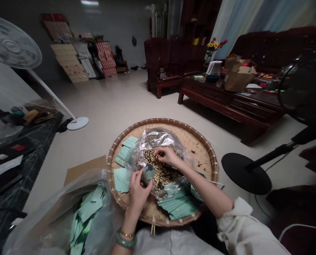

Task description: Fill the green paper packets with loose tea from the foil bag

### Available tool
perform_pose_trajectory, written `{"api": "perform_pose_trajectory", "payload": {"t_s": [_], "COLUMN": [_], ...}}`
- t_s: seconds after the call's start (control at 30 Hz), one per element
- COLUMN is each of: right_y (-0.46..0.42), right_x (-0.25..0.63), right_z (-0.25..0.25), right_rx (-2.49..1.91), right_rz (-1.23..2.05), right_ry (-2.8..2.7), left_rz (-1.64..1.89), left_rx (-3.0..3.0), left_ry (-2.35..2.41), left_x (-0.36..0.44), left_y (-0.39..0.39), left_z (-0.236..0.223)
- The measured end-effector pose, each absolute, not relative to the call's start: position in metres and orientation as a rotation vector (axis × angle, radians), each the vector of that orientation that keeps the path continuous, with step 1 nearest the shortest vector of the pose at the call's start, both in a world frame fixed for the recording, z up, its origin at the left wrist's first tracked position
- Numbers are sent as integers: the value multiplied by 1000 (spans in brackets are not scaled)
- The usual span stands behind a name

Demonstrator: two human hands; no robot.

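The left hand (138, 193) grips a teal packet (148, 173) while the right hand (168, 156), held apart, pinches dried herbs (158, 173) in a plastic bag (158, 138) on a bamboo tray (162, 120).

Round woven bamboo tray (197, 141): crinkled clear plastic bag (158, 138) beneath the fingers (163, 153); flat pale green paper packets (122, 180) fanned left of and below them.

One head-worn camera looks forward and steeply down, close above a round woven bamboo tray (197, 140) at six o'clock, its wide view reaching across the pale floor (115, 106) to a dark carved wooden sofa (277, 49) at two o'clock.
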State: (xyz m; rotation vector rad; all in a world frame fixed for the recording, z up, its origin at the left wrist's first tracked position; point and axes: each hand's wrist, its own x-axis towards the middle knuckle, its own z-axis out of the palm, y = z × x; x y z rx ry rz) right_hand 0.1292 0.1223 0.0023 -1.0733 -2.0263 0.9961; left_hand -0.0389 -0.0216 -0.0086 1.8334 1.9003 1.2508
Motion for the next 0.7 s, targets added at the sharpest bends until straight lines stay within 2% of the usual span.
{"api": "perform_pose_trajectory", "payload": {"t_s": [0.2,0.37,0.53,0.7], "right_y": [126,120,120,125], "right_x": [132,140,152,151], "right_z": [4,37,79,93], "right_rx": [-1064,-971,-803,-771], "right_rz": [1392,1712,1847,1853], "right_ry": [-1717,-1539,-1818,-2105], "left_rz": [1232,1187,1195,1195], "left_rx": [1837,1859,1908,1970], "left_ry": [1918,1936,1913,1868], "left_x": [-38,-38,-34,-28], "left_y": [-17,-14,-9,-5], "left_z": [-6,-8,-3,3]}}
